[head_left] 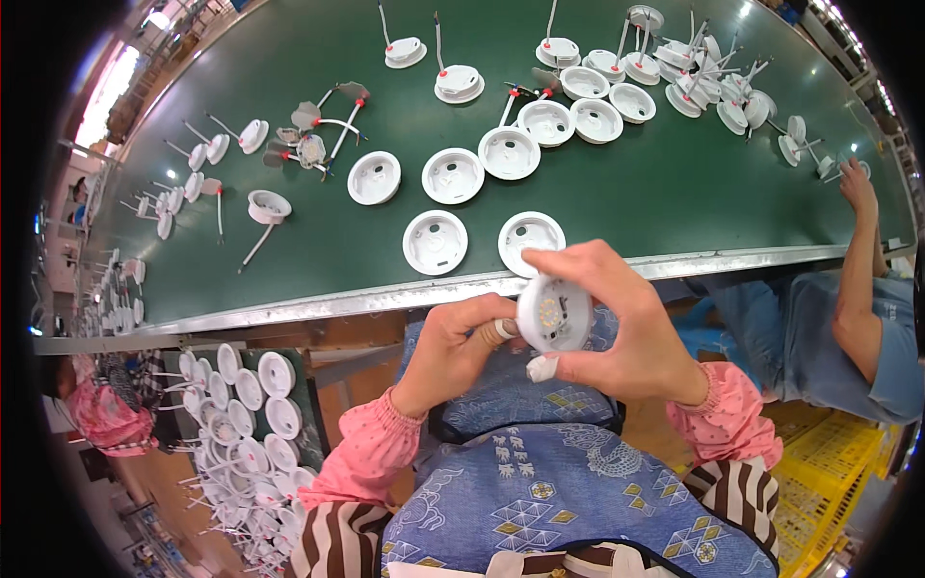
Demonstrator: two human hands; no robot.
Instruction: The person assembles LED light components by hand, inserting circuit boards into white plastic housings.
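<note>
A round white lamp housing (568,326) with a yellowish LED board and small parts inside is held up over my lap, tilted with its inside facing me. My right hand (626,328) grips its right side between thumb and fingers, with white tape round the thumb tip. At its left edge my left hand (453,349) pinches with thumb and forefinger, the thumb taped too; what lies behind the rim is hidden. Just beyond, on the green belt, lie a white cup-shaped housing (515,234) and another white housing (436,243).
Along the green work surface (318,255) runs a metal edge (366,299). Several wired lamp parts (708,82) cluster at far right. Grey discs with wires (306,135) lie at left. A tray of lamps (255,433) stands lower left. A co-worker's arm (858,260) reaches in near yellow crates (819,472).
</note>
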